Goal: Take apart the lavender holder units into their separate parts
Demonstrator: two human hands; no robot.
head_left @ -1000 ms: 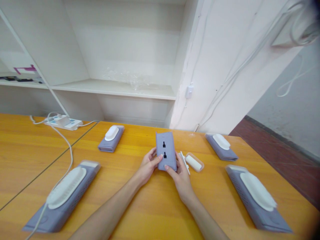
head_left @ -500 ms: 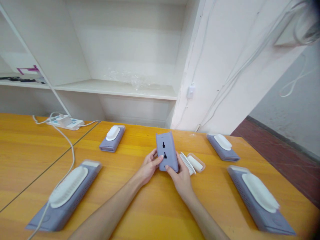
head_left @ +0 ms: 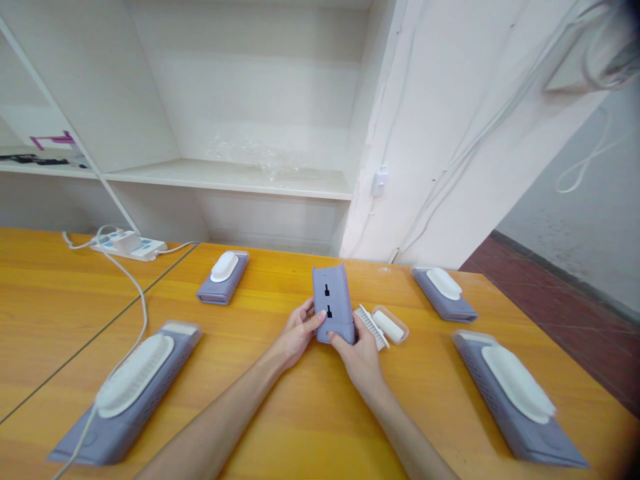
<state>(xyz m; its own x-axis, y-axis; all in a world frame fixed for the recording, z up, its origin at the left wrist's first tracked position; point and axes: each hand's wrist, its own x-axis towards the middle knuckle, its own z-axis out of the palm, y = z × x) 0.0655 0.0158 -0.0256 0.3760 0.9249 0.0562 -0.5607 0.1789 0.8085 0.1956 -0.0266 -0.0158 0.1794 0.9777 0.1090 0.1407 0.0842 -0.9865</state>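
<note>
**Both hands gripping a lavender base at table centre**

Far left, at the back of the wooden table (head_left: pixel 310 413), a white power strip (head_left: pixel 131 245) lies with a white cable (head_left: pixel 137 293) running forward. The cable reaches the near-left unit (head_left: pixel 127 390), a lavender base carrying a white oval top piece. Behind it and further right sits a smaller-looking unit of the same kind, the far-left unit (head_left: pixel 223 277).

At centre, the left hand (head_left: pixel 296 332) is closed on the left edge of a lavender base (head_left: pixel 333 303), thumb pressed to its face. This base is held tilted up off the table, its near end low between the two hands, and its face shows two small dark slots. The right hand (head_left: pixel 361 357) is closed around the lower right corner of the same base, fingers wrapped behind it.

Just beside the right hand, a white brush (head_left: pixel 371 325) lies on the table, touching or nearly touching a white oval piece in a clear tray (head_left: pixel 391 325).

Further right, the far-right unit (head_left: pixel 443 292) rests near the table's back edge, and the near-right unit (head_left: pixel 515 393) lies well forward.
</note>
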